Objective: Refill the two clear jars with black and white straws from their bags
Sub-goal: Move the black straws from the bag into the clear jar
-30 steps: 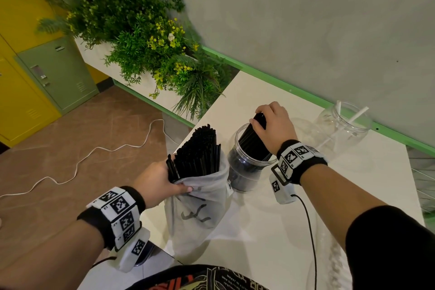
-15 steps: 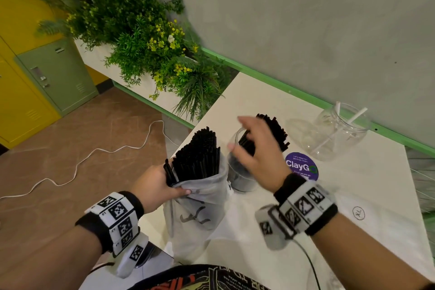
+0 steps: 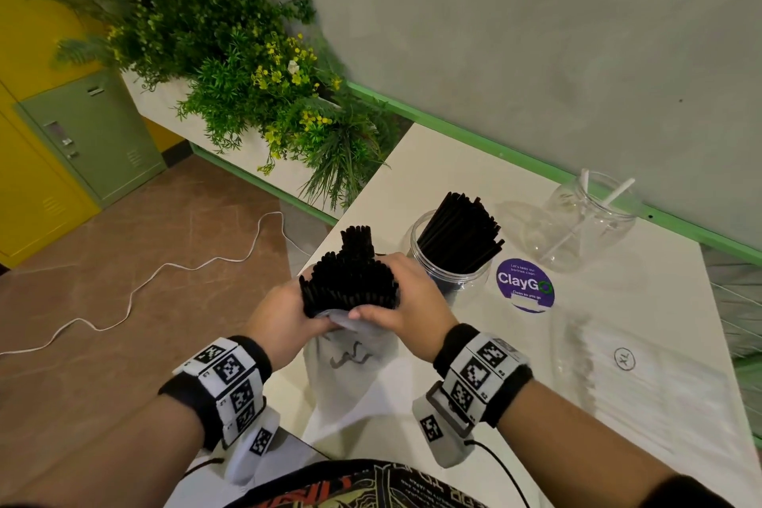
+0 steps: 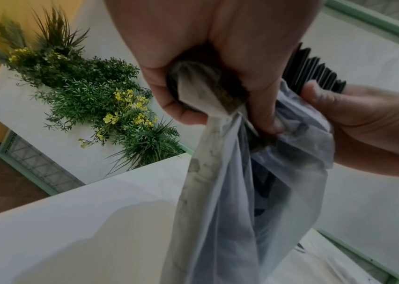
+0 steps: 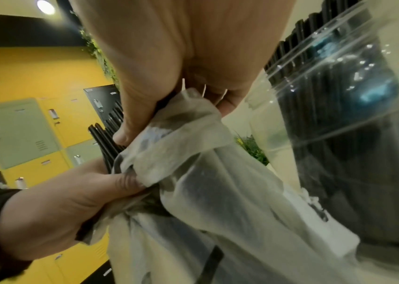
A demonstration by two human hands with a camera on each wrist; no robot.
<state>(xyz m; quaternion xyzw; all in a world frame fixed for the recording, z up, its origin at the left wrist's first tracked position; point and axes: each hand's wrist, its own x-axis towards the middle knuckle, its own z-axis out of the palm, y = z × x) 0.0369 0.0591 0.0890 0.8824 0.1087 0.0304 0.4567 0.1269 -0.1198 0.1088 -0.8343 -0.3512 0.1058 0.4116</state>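
Observation:
A bundle of black straws (image 3: 350, 276) sticks up out of a thin white bag (image 3: 350, 375) at the table's near left corner. My left hand (image 3: 313, 318) grips the bag's gathered neck (image 4: 205, 100) from the left. From the right, my right hand (image 3: 371, 311) wraps round the straw bundle at the bag's rim, thumb in front (image 5: 123, 134). Just behind it, a clear jar (image 3: 449, 260) holds several black straws (image 3: 462, 227) leaning right. A second clear jar (image 3: 585, 219) near the wall holds two white straws. A clear bag of white straws (image 3: 643, 384) lies flat at the right.
A purple ClayGo sticker (image 3: 524, 285) sits on the white table (image 3: 412, 177) between the jars. A planter with green plants (image 3: 255, 74) stands beyond the table's left edge. A white cable (image 3: 165, 268) runs over the brown floor. Green and yellow lockers (image 3: 90, 136) are far left.
My right hand let go of the black straws in the jar, swung back left and took hold of the bundle in the bag. The left hand kept its grip on the bag.

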